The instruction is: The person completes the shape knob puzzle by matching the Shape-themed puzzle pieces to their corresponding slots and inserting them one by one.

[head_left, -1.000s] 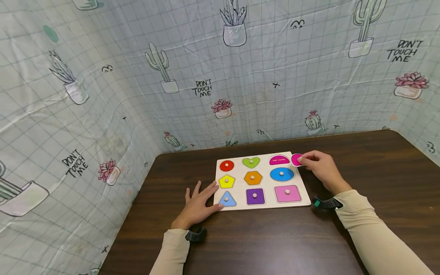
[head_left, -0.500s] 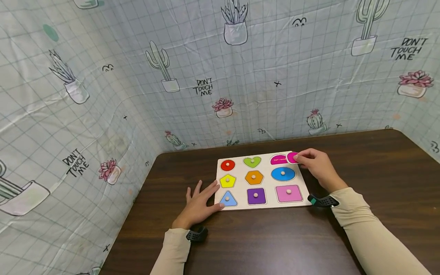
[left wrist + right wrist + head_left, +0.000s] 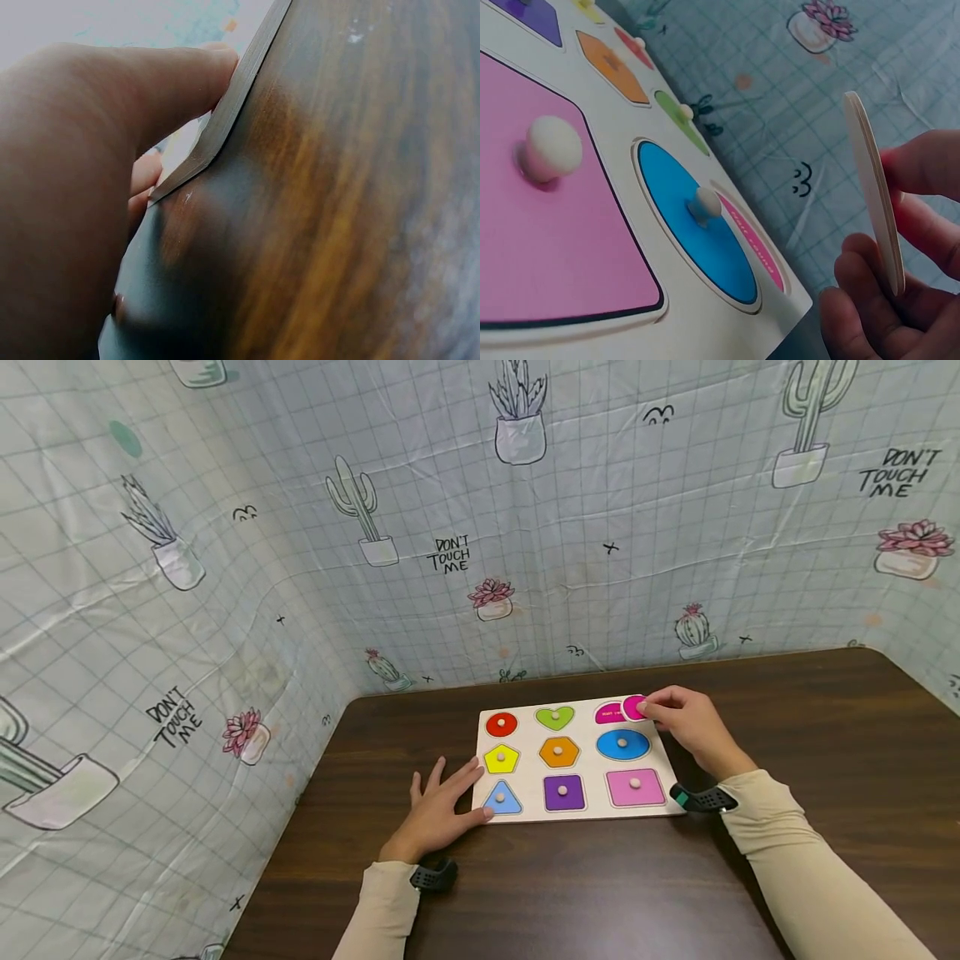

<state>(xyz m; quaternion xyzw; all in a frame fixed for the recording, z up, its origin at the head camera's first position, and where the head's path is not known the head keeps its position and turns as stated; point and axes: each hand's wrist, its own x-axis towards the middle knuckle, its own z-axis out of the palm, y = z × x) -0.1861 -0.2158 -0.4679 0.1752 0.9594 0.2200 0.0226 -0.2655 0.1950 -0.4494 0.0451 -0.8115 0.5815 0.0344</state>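
A white wooden knob puzzle board [image 3: 530,768] lies on the table. My right hand [image 3: 693,727] pinches a magenta half-round puzzle piece [image 3: 633,707] at the board's top right corner. In the right wrist view that piece [image 3: 874,195] stands on edge, apart from the board, its knob hidden by the fingers. Partly behind it in the head view is the magenta "half round" recess [image 3: 606,713]. My left hand [image 3: 435,814] rests at the board's left side, fingers spread and fairly straight, thumb touching the edge by the light-blue triangle [image 3: 502,799].
Other knobbed pieces sit in the board, among them a blue oval [image 3: 622,744], a pink rectangle [image 3: 636,788] and an orange hexagon [image 3: 559,752]. The dark wood table [image 3: 570,885] meets a cactus-print cloth [image 3: 420,610] at the back and left.
My right hand has moved the magenta piece left, from beside the board's corner to over the right part of the recess. My left hand has stayed at the board's edge.
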